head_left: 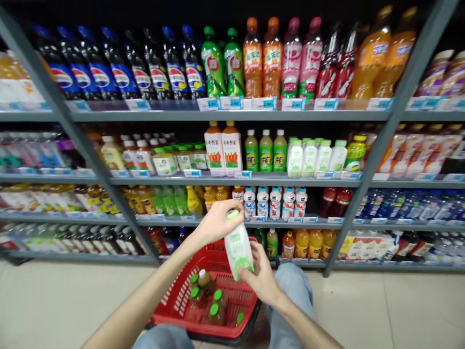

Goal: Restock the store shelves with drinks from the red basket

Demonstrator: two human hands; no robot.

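Observation:
Between both hands a white bottle with a green cap and green print is held, tilted, above the red shopping basket. My left hand is closed around its cap end from above. Lower down, my right hand grips the bottle near its base, thumb across the front. Several bottles with green caps and one bottle with a white cap stand or lean inside the basket. Similar white bottles line the shelf ahead.
Shelves of drinks fill the front, with cola bottles and orange soda bottles on the top row. Small milk drink bottles stand on a lower shelf. Slanting grey uprights divide the rack. My knees flank the basket on the tiled floor.

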